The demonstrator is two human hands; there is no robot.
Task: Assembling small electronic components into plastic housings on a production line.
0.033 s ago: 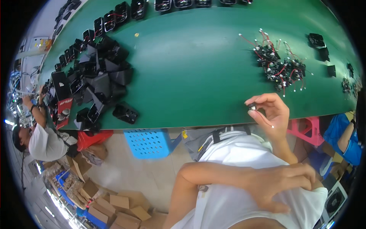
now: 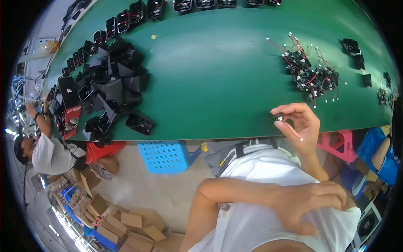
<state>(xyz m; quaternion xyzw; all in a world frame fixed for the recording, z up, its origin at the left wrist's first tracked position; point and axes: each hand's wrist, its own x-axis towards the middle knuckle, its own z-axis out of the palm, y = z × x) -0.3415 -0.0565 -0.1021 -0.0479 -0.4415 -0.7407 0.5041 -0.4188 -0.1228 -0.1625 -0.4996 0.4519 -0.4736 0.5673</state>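
Observation:
My right hand is raised above the table's near edge, its thumb and fingertips pinching a small black and silver electronic part. A thin red wire with a white plug hangs from this part against the palm. My left forearm crosses my body, and my left hand lies on my right arm near the elbow, thumb spread from the fingers and nothing held. Beyond my right hand is a tangled pile of small black parts with red wires and white plugs.
A heap of black plastic housings covers the left of the green table, with a row of black cases along its far side. Below the edge stand a blue basket and a pink stool. People sit at both sides.

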